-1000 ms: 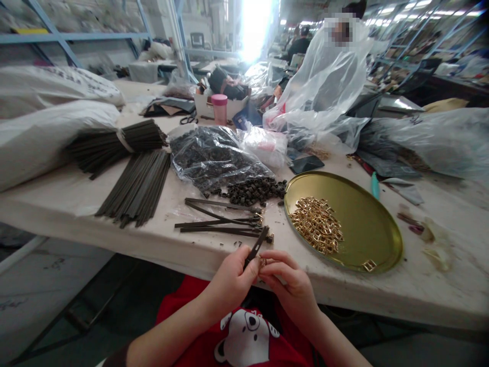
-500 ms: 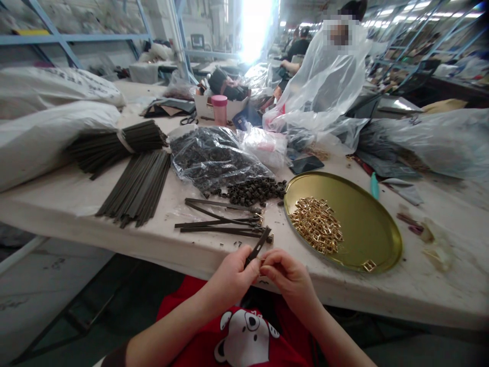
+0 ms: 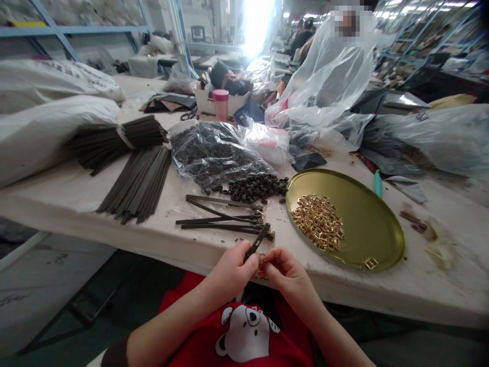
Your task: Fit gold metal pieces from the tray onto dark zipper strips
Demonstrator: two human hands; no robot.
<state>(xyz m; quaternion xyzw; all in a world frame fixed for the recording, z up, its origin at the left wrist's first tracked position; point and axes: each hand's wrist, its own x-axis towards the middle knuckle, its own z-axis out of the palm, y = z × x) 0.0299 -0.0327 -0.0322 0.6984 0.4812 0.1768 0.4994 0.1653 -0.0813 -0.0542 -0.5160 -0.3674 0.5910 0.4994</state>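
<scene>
My left hand (image 3: 232, 271) pinches a thin dark strap (image 3: 258, 240) that points up and away over the table edge. My right hand (image 3: 287, 276) is closed beside it, fingertips pinching a small gold buckle (image 3: 261, 261) at the strap's lower end. Both hands meet just below the table's front edge. A few finished dark straps with gold ends (image 3: 221, 216) lie on the table just beyond. A round gold tray (image 3: 367, 224) to the right carries a heap of gold buckles (image 3: 319, 222).
Small dark loops (image 3: 255, 187) spill from a clear bag (image 3: 214, 153). Bundles of dark straps (image 3: 133, 168) lie at left beside white sacks (image 3: 46, 127). A pink cup (image 3: 220, 104), a phone (image 3: 308, 161) and plastic bags sit farther back. Another person works behind a plastic bag (image 3: 328, 76).
My hands have stayed together at the table edge, the fingers shifting slightly around the strap end and buckle. The view has tilted a little.
</scene>
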